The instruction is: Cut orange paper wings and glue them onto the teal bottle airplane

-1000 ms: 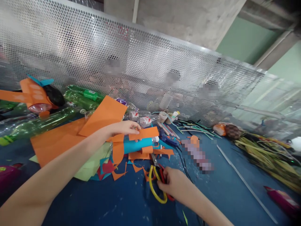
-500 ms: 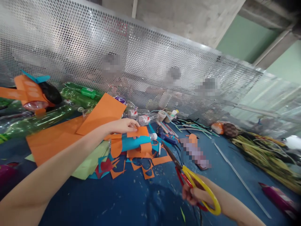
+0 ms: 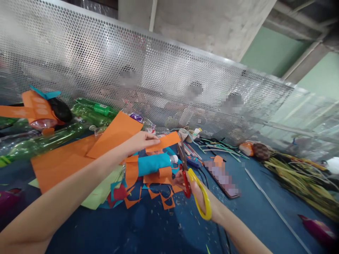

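My left hand pinches a small orange paper strip and holds it up over the pile. My right hand grips scissors with a yellow and a red handle. Their blades point up and reach the strip's right end. Below the strip lies a bottle wrapped in teal paper among orange paper scraps.
Large orange sheets and a pale green sheet cover the blue table at left. Green plastic bottles lie along a perforated metal screen. A phone, straws and dry stalks lie to the right.
My right hand picked the scissors up off the table, swung out right, then brought them up to the strip. My left hand raised the orange strip slightly.
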The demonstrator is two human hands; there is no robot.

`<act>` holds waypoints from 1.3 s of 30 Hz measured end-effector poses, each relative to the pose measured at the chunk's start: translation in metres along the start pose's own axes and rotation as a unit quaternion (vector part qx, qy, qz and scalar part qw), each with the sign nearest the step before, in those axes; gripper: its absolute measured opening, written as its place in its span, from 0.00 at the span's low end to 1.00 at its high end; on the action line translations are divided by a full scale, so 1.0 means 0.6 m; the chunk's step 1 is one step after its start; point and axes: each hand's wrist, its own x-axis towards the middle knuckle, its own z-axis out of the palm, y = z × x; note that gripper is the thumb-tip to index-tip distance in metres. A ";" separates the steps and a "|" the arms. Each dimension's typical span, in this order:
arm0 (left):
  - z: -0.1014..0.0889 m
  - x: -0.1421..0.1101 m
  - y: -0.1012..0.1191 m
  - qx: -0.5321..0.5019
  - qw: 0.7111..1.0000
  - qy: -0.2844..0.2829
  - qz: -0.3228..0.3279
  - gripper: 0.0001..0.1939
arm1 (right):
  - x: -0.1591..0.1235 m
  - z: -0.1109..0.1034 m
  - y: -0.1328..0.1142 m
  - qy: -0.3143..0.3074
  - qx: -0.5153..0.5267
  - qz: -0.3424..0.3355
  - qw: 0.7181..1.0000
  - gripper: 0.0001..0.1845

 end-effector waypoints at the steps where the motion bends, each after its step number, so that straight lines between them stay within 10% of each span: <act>1: 0.000 0.001 0.000 0.000 1.000 0.014 0.006 0.11 | 0.006 0.003 0.003 0.018 -0.028 -0.008 0.999 0.27; 39: 0.032 -0.029 0.034 0.150 0.986 -0.056 0.045 0.12 | -0.014 0.021 -0.027 0.051 -0.200 -0.092 0.974 0.20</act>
